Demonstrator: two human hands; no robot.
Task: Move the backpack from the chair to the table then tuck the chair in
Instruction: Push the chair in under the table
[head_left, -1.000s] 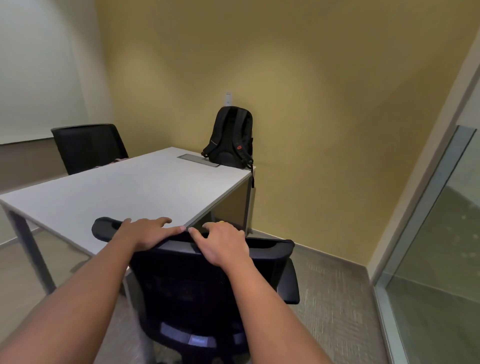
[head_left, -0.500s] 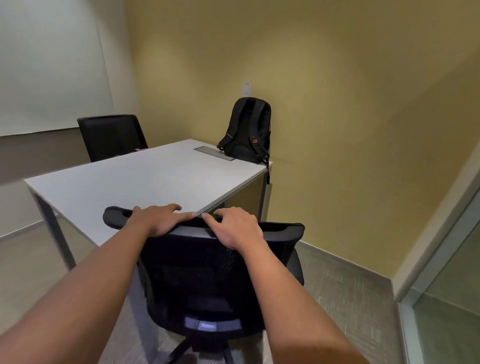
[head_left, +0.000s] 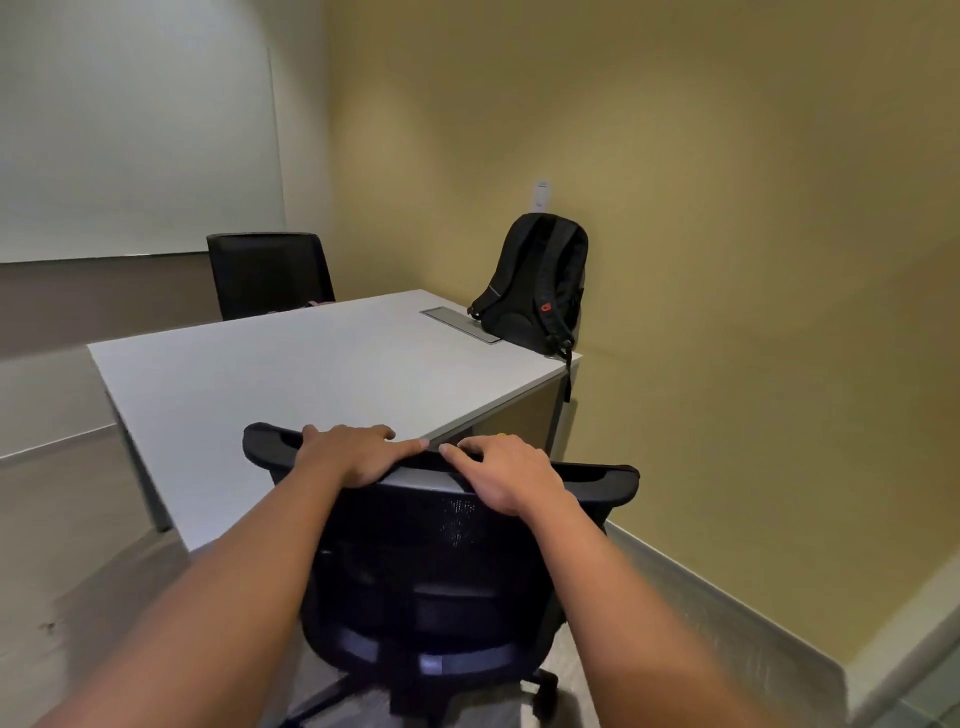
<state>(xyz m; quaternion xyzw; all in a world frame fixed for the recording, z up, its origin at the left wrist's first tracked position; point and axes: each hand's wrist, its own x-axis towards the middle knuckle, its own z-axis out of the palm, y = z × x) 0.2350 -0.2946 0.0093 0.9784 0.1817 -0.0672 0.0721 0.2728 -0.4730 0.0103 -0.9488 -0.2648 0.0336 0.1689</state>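
A black backpack (head_left: 537, 283) stands upright on the far right corner of the white table (head_left: 291, 374), leaning against the yellow wall, one strap hanging over the table's edge. A black mesh office chair (head_left: 441, 561) stands right in front of me at the table's near corner, its backrest top at the table's edge. My left hand (head_left: 353, 454) and my right hand (head_left: 504, 475) both lie over the top rail of its backrest, fingers curled on it. The seat is hidden behind the backrest.
A second black chair (head_left: 267, 273) stands at the table's far side under a whiteboard (head_left: 135, 135). A grey cable hatch (head_left: 460, 325) is set in the tabletop by the backpack. The yellow wall runs close on the right, with carpet floor (head_left: 691, 623) between.
The view has swung left and moved closer. The chair under my hands has come nearer to the table's corner. My hands keep their hold on the backrest.
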